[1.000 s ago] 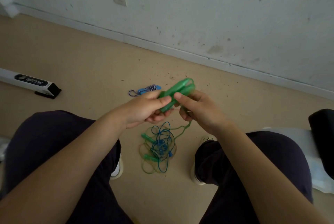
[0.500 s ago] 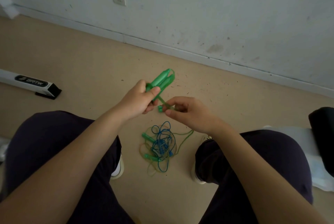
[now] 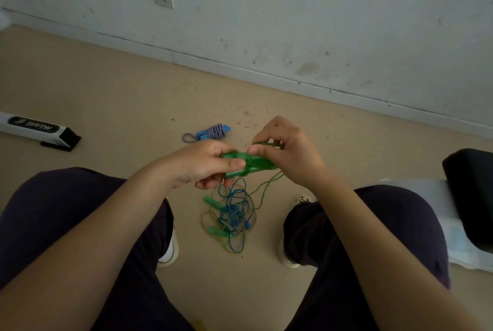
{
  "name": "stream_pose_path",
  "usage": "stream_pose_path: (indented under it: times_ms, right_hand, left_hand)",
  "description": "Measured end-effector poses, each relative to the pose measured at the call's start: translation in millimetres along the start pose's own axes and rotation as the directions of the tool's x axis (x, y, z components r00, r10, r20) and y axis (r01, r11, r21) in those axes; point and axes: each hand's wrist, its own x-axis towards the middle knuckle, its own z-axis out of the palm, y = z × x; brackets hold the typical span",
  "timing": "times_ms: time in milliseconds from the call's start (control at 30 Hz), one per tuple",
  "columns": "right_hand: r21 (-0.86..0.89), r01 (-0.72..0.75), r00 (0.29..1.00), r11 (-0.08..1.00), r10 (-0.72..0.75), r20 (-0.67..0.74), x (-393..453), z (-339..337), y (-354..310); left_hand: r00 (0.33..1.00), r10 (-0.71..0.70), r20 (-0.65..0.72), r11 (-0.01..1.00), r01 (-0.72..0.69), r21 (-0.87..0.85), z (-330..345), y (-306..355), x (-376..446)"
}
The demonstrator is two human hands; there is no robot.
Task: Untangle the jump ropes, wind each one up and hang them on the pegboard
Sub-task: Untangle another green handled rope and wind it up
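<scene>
Nearest the camera, between the 2 shoes, a tangled heap of thin blue and green plastic jump-rope cords (image 3: 231, 217) with short green handles lies on the beige floor (image 3: 120, 95), and it serves as the landmark here. Directly above that heap, held in the air, are the 2 translucent green plastic handles (image 3: 246, 164) of 1 rope, pressed side by side with their long axis running left to right and tipped slightly down toward the right. The left hand (image 3: 202, 163) grips their left end, thumb laid along the top and fingers curled underneath. The right hand (image 3: 286, 149) sits at their right end, just beyond the heap's far-right side, its thumb and fingertips pinching a loop of the thin green cord (image 3: 266, 187) against the handles; that cord trails down from the handles' right end into the heap (so the slack is on the right hand's side). Judging from this, the winding turns on the right hand carrying cord around the handles' long axis while the left holds them steady. Farther off, beyond the heap, a wound blue-and-white braided rope (image 3: 212, 132) lies near the grey wall (image 3: 293, 10).
</scene>
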Motion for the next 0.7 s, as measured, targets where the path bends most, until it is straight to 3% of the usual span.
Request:
stream_pose_path:
  times_ms: [200,567,700]
  right_hand:
    - [0.034,-0.064,0.986,0.997,0.058,0.154,-3,11,0]
    - [0.000,-0.142,0.983,0.990,0.141,0.118,0,20,-1]
    - [0.022,-0.187,0.978,0.982,0.184,0.096,0,18,1]
  left_hand:
    - [0.996,-0.003,0.093,0.997,-0.003,0.072,3,0,-2]
    - [0.995,0.070,-0.064,0.981,-0.057,0.188,14,-7,6]
    - [0.995,0.086,-0.053,0.969,-0.071,0.238,15,-10,7]
